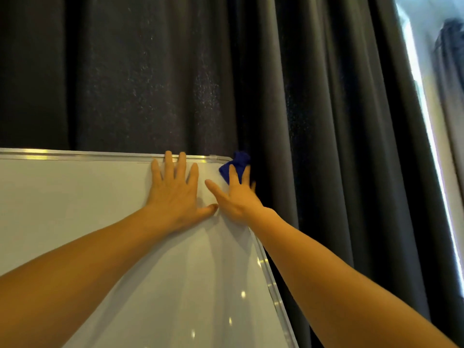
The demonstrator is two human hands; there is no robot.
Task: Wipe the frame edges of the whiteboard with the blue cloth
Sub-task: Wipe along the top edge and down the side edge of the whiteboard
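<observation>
Two hands at the whiteboard's top right corner.
Left hand (173, 194) flat, open; right hand (236, 194) pinning bunched blue cloth (237, 163) on silver frame (100, 155) — could slip off behind.

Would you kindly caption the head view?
Right hand presses blue cloth on whiteboard corner; left hand braces.

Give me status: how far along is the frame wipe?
Done: cannot tell; no stretch of frame looks visibly different. In hand: right hand presses the blue cloth on the whiteboard's top-right corner, while left hand braces flat beside it. Left: likely the right edge running down; the top edge is unconfirmed.
</observation>
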